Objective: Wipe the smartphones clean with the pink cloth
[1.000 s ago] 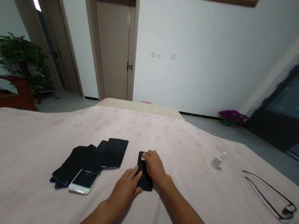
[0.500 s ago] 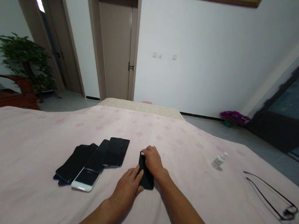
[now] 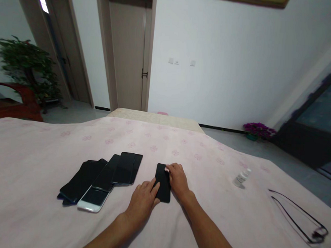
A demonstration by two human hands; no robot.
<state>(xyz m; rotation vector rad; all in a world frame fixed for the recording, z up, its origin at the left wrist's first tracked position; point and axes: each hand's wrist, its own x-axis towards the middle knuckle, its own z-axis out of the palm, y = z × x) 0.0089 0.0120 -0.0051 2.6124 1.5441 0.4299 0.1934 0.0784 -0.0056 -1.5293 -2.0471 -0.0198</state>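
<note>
Pale scrap (image 3: 167, 169) partly hidden, bottle label (image 3: 239, 179) illegible

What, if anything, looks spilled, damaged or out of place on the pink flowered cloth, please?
Nothing visible looks spilled or damaged. The only untidy spot is the pile of flat, rectangular, mostly black phones, left of the person's left hand: they overlap at uneven angles, and a white-framed phone juts out from beneath.

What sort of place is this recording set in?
Probably a room in a home: a pink flowered cloth spread out, a brown door and a leafy green plant suggest it.
</note>
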